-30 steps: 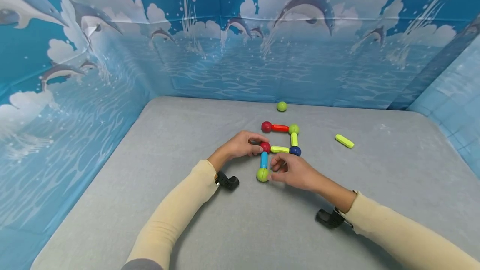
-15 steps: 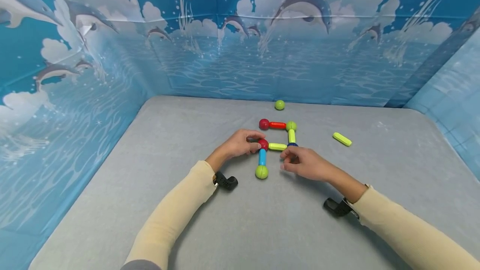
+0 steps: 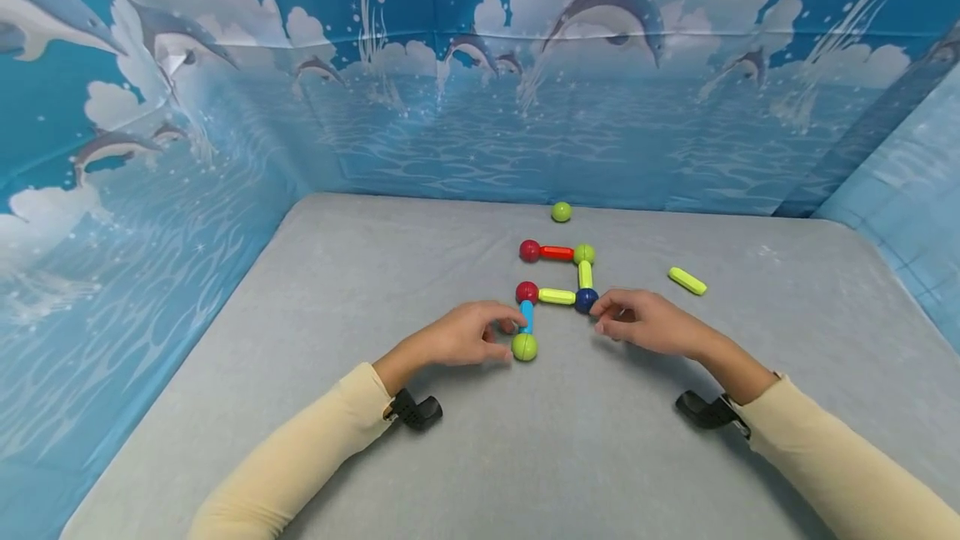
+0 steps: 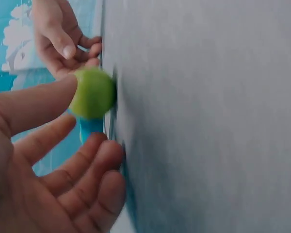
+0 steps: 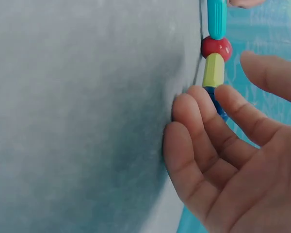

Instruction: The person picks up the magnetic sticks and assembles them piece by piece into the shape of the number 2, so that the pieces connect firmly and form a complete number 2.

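Observation:
On the grey table lies a linked chain of balls and sticks. It runs from a red ball (image 3: 529, 251) along a red stick (image 3: 557, 252) to a green ball (image 3: 584, 254), then down a yellow stick (image 3: 585, 275) to a dark blue ball (image 3: 587, 300). From there another yellow stick (image 3: 557, 297) leads to a second red ball (image 3: 527, 292), and a blue stick (image 3: 527, 317) ends at a green ball (image 3: 524, 347). My left hand (image 3: 474, 333) is spread loosely beside the blue stick and that end ball. My right hand (image 3: 651, 321) hovers by the dark blue ball, fingers relaxed, holding nothing.
A loose green ball (image 3: 561, 212) lies near the table's back edge. A separate yellow stick (image 3: 687, 281) rests right of the chain. Blue dolphin-print cloth (image 3: 480, 123) rises behind the table and along its sides.
My left hand has left the second red ball and moved down toward the green end ball. My right hand has moved from that end ball rightward to the dark blue ball.

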Action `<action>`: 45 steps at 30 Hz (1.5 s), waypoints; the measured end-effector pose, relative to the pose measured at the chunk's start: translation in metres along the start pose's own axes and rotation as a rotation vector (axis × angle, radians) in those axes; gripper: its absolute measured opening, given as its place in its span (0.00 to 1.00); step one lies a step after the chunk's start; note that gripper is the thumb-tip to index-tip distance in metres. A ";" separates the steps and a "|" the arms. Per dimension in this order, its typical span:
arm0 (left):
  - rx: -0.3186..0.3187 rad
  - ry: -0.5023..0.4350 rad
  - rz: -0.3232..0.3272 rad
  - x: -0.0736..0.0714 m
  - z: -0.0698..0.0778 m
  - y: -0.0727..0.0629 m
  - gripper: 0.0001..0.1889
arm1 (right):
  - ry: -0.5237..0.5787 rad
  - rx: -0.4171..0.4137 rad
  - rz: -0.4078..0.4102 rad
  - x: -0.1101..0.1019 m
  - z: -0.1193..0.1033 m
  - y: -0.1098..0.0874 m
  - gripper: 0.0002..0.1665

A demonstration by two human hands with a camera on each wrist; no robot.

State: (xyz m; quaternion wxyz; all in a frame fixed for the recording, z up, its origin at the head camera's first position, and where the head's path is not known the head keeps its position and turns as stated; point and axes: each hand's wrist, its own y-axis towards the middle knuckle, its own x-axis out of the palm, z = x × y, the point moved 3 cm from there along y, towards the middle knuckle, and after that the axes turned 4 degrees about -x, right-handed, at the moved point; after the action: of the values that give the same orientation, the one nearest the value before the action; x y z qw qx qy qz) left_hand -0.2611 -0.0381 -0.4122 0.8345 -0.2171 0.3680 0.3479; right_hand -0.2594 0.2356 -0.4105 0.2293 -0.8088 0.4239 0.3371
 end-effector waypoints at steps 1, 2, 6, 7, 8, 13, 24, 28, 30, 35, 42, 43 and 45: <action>-0.001 0.015 -0.016 0.002 0.002 0.000 0.25 | -0.001 -0.001 -0.013 0.000 0.000 -0.001 0.15; -0.006 0.023 -0.025 0.005 0.003 0.000 0.26 | -0.005 -0.004 -0.025 0.000 0.001 -0.001 0.15; -0.016 0.065 -0.006 0.011 0.006 0.003 0.24 | -0.008 -0.019 -0.056 0.000 0.000 -0.003 0.16; -0.018 0.074 0.003 0.012 0.006 0.004 0.23 | -0.007 -0.021 -0.060 0.000 -0.001 -0.004 0.16; -0.021 0.079 0.012 0.012 0.006 0.005 0.21 | -0.006 -0.023 -0.064 0.000 -0.001 -0.004 0.17; -0.017 0.081 0.024 0.013 0.006 0.007 0.18 | -0.043 -0.022 -0.051 -0.007 0.005 -0.010 0.17; -0.053 0.033 0.050 0.014 0.007 0.007 0.18 | -0.174 0.051 0.208 -0.049 0.027 -0.024 0.16; -0.061 -0.020 0.068 0.014 0.004 0.008 0.17 | -0.226 0.089 0.308 -0.064 0.041 -0.026 0.17; -0.053 -0.034 0.070 0.014 0.003 0.008 0.16 | -0.252 0.122 0.319 -0.070 0.050 -0.027 0.19; -0.050 -0.076 0.064 0.014 0.003 0.009 0.13 | -0.300 0.253 0.242 -0.078 0.067 -0.026 0.24; -0.084 -0.189 0.038 0.015 -0.001 0.010 0.13 | -0.282 0.349 0.187 -0.081 0.086 -0.022 0.23; -0.086 -0.202 0.036 0.015 -0.001 0.010 0.13 | -0.280 0.356 0.188 -0.082 0.088 -0.021 0.22; -0.087 -0.222 0.033 0.016 -0.002 0.010 0.13 | -0.275 0.365 0.193 -0.082 0.092 -0.019 0.20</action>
State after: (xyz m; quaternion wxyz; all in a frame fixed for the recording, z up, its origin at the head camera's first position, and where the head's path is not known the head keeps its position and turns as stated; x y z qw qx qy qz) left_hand -0.2617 -0.0258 -0.4272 0.8541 -0.2074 0.2613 0.3990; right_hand -0.3093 0.3502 -0.4096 0.3939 -0.6561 0.5178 0.3824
